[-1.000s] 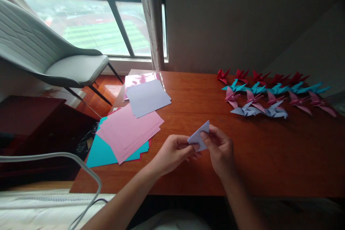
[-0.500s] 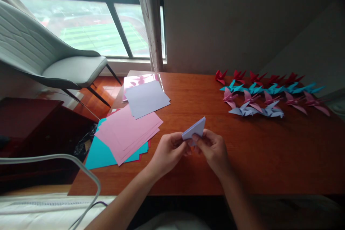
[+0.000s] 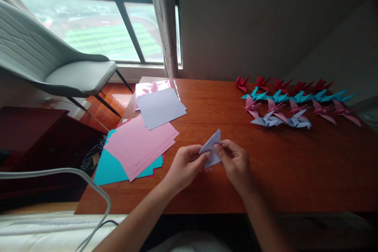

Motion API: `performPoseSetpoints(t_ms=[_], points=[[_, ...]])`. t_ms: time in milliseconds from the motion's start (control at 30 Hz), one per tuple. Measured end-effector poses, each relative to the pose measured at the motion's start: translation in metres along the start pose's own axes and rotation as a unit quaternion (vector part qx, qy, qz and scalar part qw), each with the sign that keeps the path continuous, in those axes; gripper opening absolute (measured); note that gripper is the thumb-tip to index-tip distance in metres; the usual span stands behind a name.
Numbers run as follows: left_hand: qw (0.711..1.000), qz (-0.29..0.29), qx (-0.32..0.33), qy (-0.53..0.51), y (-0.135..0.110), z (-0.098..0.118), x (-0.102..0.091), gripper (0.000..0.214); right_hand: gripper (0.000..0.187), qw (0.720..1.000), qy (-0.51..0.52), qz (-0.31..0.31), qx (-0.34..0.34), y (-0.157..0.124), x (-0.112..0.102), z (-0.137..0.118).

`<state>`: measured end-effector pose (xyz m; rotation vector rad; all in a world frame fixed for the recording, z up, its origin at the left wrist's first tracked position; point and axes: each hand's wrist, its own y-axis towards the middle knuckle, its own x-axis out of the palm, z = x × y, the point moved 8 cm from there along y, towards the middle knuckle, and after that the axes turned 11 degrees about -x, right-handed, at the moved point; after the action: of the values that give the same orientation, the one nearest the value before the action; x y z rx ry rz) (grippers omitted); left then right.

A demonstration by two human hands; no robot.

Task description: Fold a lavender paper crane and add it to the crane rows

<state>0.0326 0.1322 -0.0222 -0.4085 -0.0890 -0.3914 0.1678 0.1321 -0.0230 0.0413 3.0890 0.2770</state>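
Note:
A small folded piece of pale lavender paper [image 3: 213,150] is held up over the front part of the table, tilted, with one corner pointing up. My left hand [image 3: 189,163] pinches its left side, thumb lying on the near face. On the right edge, my right hand [image 3: 235,161] grips it between thumb and fingers. The fingertips behind the paper are mostly hidden. To the right stand two lavender paper cranes [image 3: 268,120], in front of rows of pink cranes [image 3: 276,109], turquoise cranes [image 3: 279,96] and red cranes [image 3: 282,85].
On the table's left lie lavender sheets [image 3: 162,107], pink sheets [image 3: 141,143] and turquoise sheets [image 3: 110,169], partly overlapping, beside a glossy pink packet [image 3: 153,87]. The wooden table [image 3: 295,173] ends at a front edge near my forearms. A grey chair [image 3: 82,76] stands by the window.
The folded paper has turned and dropped slightly, showing more of its near face. My left thumb now rests on it, and my right thumb has shifted up and right along its edge.

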Motion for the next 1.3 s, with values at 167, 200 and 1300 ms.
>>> performPoseSetpoints(t_ms=[167, 200, 1300], points=[[1.000, -0.022, -0.010, 0.007, -0.001, -0.003, 0.002, 0.034, 0.027, 0.999, 0.034, -0.020, 0.009, 0.000, 0.004, 0.001], [0.999, -0.033, -0.016, 0.010, -0.001, -0.004, 0.005, 0.035, 0.027, 0.999, 0.031, -0.017, 0.006, 0.000, 0.003, 0.001], [0.997, -0.053, -0.039, 0.045, -0.006, -0.007, 0.019, 0.046, 0.036, 0.992, 0.062, 0.113, 0.019, 0.001, -0.023, 0.014]])
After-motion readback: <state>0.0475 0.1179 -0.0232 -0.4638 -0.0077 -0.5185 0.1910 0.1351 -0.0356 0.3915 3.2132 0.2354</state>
